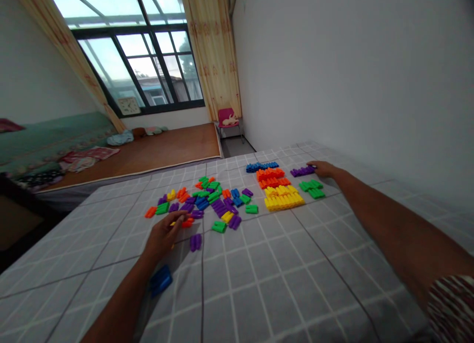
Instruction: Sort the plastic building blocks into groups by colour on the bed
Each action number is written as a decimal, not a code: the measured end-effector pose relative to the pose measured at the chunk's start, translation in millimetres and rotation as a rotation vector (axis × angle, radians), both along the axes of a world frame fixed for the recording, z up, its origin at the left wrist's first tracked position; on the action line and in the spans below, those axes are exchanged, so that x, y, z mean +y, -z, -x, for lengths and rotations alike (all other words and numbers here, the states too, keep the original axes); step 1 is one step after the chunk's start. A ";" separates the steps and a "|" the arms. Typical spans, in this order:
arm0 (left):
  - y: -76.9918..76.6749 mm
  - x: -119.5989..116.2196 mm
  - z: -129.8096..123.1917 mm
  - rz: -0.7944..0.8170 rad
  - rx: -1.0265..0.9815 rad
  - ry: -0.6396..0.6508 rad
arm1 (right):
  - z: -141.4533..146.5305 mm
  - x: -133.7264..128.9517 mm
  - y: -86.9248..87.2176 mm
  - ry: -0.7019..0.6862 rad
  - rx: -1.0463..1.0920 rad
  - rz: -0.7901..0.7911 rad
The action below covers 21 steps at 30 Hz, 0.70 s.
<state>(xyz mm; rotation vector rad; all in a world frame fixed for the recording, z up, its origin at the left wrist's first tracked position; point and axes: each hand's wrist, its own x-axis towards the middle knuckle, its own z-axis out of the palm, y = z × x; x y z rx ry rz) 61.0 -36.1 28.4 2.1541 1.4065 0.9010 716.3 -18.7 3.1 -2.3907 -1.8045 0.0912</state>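
Observation:
My left hand is over the near left side of a loose pile of plastic building blocks, with its fingers stretched out and slightly bent. Its fingertips are by an orange block and a purple block; a yellow bit shows beside the fingers. At the far right, my right hand has its fingertips closed on the end of a purple block row. Green blocks lie just nearer than that row. To their left are yellow rows, orange rows and a blue row.
A grey checked cloth covers the table. One blue block lies beside my left forearm, and a separate purple block is in front of the pile. A white wall borders the right side; a pink chair stands beyond the table.

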 end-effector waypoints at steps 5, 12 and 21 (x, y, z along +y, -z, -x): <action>2.4 7.7 10.5 -0.051 0.033 -0.036 | 2.6 -6.6 -5.5 -0.018 -0.003 -0.047; 22.1 19.5 21.4 -0.196 0.094 -0.083 | 122.4 4.1 -58.6 -0.304 0.013 -0.489; 28.6 10.5 11.5 -0.133 0.111 -0.006 | 377.6 -24.6 -37.6 -0.932 0.240 -0.194</action>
